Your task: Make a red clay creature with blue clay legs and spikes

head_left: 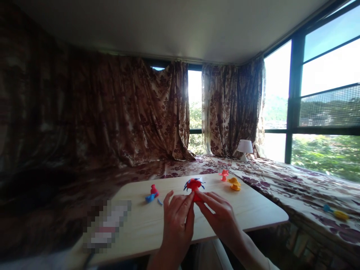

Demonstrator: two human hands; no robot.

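Observation:
A red figure, apparently of modelling clay, (194, 184) stands upright over the middle of the table, with a broad rounded top and thin blue strands sticking out round it. My left hand (177, 214) presses on its lower part from the left, thumb and fingers pinched, one finger raised apart. From the right, my right hand (218, 210) closes its fingertips on the same lower part. The fingertips partly hide its base. Left of my hands lie a crimson lump (154, 190), a blue piece (150, 198) and a small blue sliver (159, 201).
On the pale wooden table (253, 212) a pink figure (224, 175) and a yellow one (234, 183) stand at the far right. A pixelated object (108, 225) lies at left. Beyond are a white lamp (245, 148) and, right, blue and yellow pieces (341, 215) on flowered cloth.

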